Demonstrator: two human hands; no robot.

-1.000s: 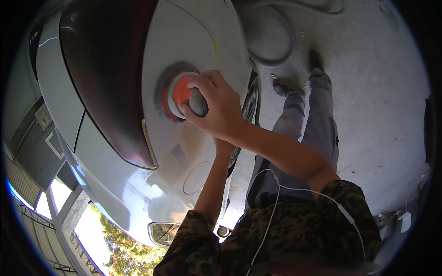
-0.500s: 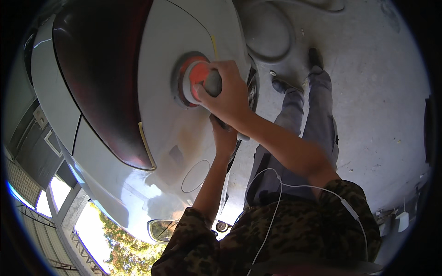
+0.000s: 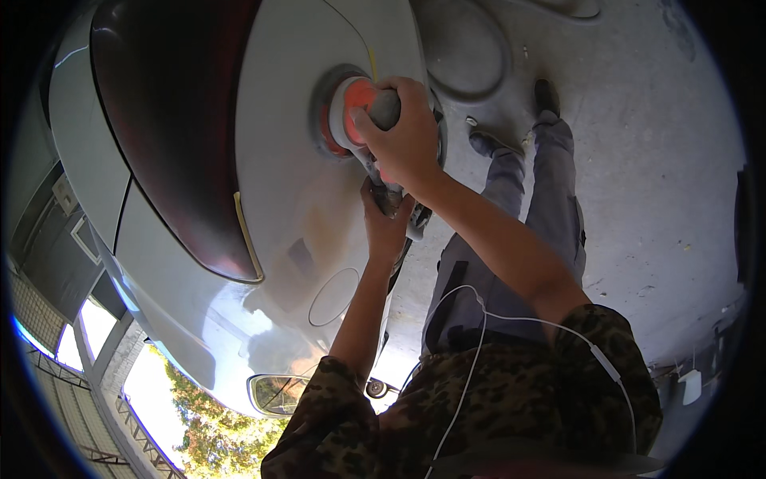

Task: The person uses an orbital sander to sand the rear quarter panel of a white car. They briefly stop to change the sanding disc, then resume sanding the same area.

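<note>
The orange and grey sander (image 3: 358, 102) has slid across the pale car panel (image 3: 279, 120) and now sits near the strip of yellow tape (image 3: 373, 64), its disc (image 3: 325, 118) against the surface, the right hand (image 3: 411, 137) curled around its dark knob (image 3: 386, 109) and the left hand (image 3: 387, 233) grasping its handle (image 3: 388, 199)

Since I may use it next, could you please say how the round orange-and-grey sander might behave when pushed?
The round orange-and-grey sander should feel stiff, given its hard-looking casing. It may be heavy, since the right hand and left hand both hold it. Its broad pad would likely slide over the pale grey car panel, not roll.
</note>
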